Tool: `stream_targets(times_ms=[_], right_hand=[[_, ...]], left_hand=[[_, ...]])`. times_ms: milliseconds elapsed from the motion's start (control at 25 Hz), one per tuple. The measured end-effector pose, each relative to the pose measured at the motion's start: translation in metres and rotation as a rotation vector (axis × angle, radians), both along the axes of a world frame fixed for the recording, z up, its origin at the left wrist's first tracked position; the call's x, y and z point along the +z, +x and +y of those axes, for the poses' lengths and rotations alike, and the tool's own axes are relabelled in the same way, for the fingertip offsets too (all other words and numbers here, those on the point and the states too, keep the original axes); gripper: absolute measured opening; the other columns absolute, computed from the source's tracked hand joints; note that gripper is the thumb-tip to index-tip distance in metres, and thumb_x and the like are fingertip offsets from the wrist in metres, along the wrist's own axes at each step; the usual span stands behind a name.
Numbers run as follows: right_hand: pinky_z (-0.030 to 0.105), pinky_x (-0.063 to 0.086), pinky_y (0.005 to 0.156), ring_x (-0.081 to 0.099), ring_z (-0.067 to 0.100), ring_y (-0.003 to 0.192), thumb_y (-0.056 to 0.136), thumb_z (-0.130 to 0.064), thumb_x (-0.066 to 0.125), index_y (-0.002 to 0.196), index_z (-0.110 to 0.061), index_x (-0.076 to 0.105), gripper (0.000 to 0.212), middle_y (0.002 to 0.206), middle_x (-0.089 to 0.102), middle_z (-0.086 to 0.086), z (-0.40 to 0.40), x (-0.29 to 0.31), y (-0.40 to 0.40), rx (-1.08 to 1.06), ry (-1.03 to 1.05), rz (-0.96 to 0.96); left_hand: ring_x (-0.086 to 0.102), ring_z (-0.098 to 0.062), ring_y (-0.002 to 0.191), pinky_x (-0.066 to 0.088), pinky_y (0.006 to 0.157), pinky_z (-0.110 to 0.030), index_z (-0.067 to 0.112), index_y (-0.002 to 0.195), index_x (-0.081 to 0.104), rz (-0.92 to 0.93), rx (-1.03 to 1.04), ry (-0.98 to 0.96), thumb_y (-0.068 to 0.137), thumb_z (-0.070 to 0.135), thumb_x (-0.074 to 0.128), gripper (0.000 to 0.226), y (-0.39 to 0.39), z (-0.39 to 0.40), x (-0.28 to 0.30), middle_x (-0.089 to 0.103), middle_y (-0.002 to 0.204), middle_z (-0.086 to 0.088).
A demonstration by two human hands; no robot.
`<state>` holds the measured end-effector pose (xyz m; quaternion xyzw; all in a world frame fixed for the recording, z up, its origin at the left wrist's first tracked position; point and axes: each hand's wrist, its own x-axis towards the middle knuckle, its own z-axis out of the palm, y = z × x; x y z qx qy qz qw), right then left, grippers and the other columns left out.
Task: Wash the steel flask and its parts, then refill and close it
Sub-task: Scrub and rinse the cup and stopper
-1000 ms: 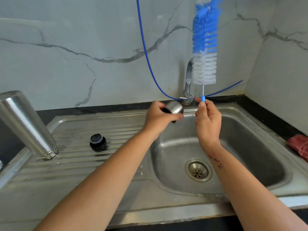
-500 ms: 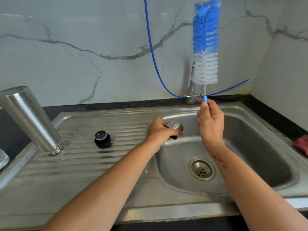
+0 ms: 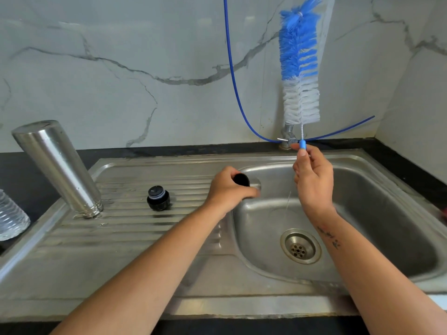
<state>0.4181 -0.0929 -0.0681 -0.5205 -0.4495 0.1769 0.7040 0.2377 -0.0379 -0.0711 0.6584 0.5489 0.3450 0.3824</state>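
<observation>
- Left hand (image 3: pixel 229 187): forearm enters from 7 o'clock and extends toward the frame centre; the hand sits at the left rim of the sink (image 3: pixel 387 213) basin, knuckles up.
- Left grip: fingers clamped around the flask cap (image 3: pixel 242 180), its dark interior facing up and toward 1 o'clock; a strip of steel wall shows just beside the fingertips.
- Right hand (image 3: pixel 313 180): forearm enters from 5 o'clock, wrist raised, hand above the basin.
- Right grip: thumb and fingers pinched on the blue handle tip of the bottle brush (image 3: pixel 300 66), which stands upright toward 12 o'clock, bristle head blue above, white below, in front of the tap (image 3: pixel 287 135).
- Steel flask (image 3: pixel 58 165): inverted on the ribbed drainboard at 9 o'clock, mouth down, body tilted to the upper left, well apart from both hands.
- Black stopper (image 3: pixel 158 198): on the drainboard between the flask and the left hand, touching neither.
- Plastic bottle (image 3: pixel 11 218): on the bench at the left edge, partly cropped.
</observation>
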Motion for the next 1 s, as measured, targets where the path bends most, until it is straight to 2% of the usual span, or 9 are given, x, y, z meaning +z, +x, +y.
stream_targets(times_ms=[120, 160, 280, 560, 760, 880, 1000], right_hand=[[0.034, 0.03, 0.054, 0.033, 0.015, 0.059, 0.106, -0.033, 0.045, 0.116, -0.026, 0.068, 0.026, 0.067, 0.041, -0.001, 0.002, -0.002, 0.001, 0.007, -0.006, 0.004], [0.033, 0.03, 0.054, 0.032, 0.014, 0.059, 0.106, -0.034, 0.046, 0.116, -0.025, 0.068, 0.026, 0.066, 0.04, -0.002, 0.002, -0.003, 0.001, 0.015, -0.004, 0.003], [0.033, 0.029, 0.053, 0.031, 0.014, 0.059, 0.106, -0.033, 0.047, 0.115, -0.027, 0.069, 0.025, 0.066, 0.039, -0.002, 0.002, -0.004, -0.003, 0.044, 0.002, -0.009], [0.032, 0.027, 0.051, 0.03, 0.013, 0.057, 0.108, -0.032, 0.046, 0.115, -0.028, 0.069, 0.024, 0.065, 0.039, -0.004, 0.002, -0.005, -0.003, 0.05, -0.013, -0.01], [0.031, 0.028, 0.05, 0.031, 0.012, 0.057, 0.109, -0.03, 0.046, 0.115, -0.028, 0.068, 0.023, 0.065, 0.04, -0.003, 0.0, -0.002, -0.005, 0.052, -0.018, -0.002], [0.025, 0.028, 0.047, 0.03, 0.01, 0.055, 0.109, -0.027, 0.045, 0.115, -0.027, 0.067, 0.023, 0.064, 0.038, -0.003, 0.0, 0.0, -0.006, 0.052, -0.021, 0.029], [0.024, 0.028, 0.046, 0.03, 0.01, 0.055, 0.11, -0.027, 0.044, 0.118, -0.023, 0.067, 0.024, 0.066, 0.038, -0.002, -0.001, 0.001, -0.006, 0.048, -0.026, 0.049]], left_hand=[[0.062, -0.003, 0.076, 0.049, 0.061, -0.021, 0.016, 0.098, 0.061, 0.149, 0.052, 0.095, 0.062, 0.028, 0.096, 0.051, -0.035, 0.019, 0.035, 0.066, 0.093, 0.002], [0.062, -0.002, 0.074, 0.051, 0.063, -0.02, 0.013, 0.096, 0.063, 0.219, 0.058, 0.098, 0.064, 0.028, 0.096, 0.048, -0.047, 0.027, 0.046, 0.066, 0.09, 0.001], [0.067, -0.019, 0.097, 0.057, 0.087, -0.038, 0.009, 0.104, 0.071, 0.434, 0.047, 0.067, 0.066, 0.035, 0.094, 0.051, -0.074, 0.05, 0.055, 0.071, 0.105, -0.006], [0.057, -0.017, 0.103, 0.044, 0.082, -0.03, 0.014, 0.118, 0.067, 0.468, -0.008, 0.014, 0.064, 0.029, 0.096, 0.063, -0.089, 0.063, 0.036, 0.064, 0.121, -0.003], [0.057, -0.023, 0.124, 0.047, 0.101, -0.036, 0.02, 0.137, 0.056, 0.38, 0.015, 0.004, 0.061, 0.038, 0.097, 0.088, -0.112, 0.061, 0.043, 0.059, 0.138, -0.004], [0.056, -0.027, 0.128, 0.046, 0.1, -0.036, 0.014, 0.138, 0.058, 0.579, 0.053, -0.08, 0.065, 0.035, 0.096, 0.085, -0.142, 0.06, 0.056, 0.059, 0.141, -0.008], [0.059, -0.027, 0.123, 0.051, 0.092, -0.034, 0.012, 0.131, 0.063, 0.758, 0.034, -0.214, 0.07, 0.029, 0.093, 0.07, -0.158, 0.048, 0.051, 0.063, 0.134, -0.008]])
